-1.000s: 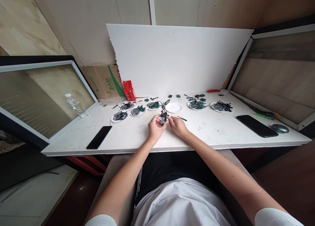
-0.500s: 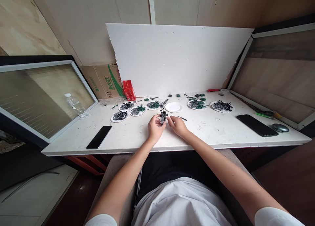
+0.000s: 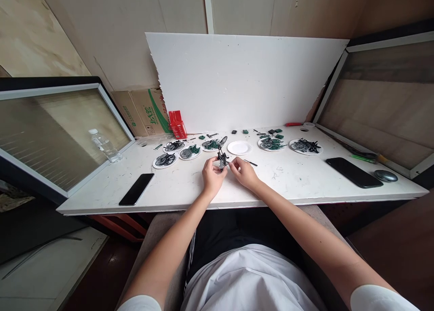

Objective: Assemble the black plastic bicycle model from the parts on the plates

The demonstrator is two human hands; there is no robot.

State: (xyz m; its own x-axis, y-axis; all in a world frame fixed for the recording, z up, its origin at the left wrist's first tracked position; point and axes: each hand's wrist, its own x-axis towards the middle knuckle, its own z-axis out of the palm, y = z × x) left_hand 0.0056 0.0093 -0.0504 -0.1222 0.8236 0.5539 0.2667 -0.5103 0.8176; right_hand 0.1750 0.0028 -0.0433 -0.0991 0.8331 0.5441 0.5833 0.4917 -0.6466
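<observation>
My left hand is closed around a small black model bicycle, holding it tilted above the front middle of the table. A round spoked wheel shows at its far end. At the bicycle's right side, my right hand is pinched, its fingertips touching or very near the model. Whatever small part those fingers may hold is too tiny to make out. Just beyond the hands stands a bare white paper plate. A thin black tool, perhaps a screwdriver, lies behind my right hand.
Paper plates of black and green parts line the table, with another at right. Phones lie left and right, the latter by a silver mouse-like object. A bottle and red box stand left.
The model bicycle has tipped and shifted slightly left in my left hand, its far wheel now showing more. My right hand has followed a little to the left.
</observation>
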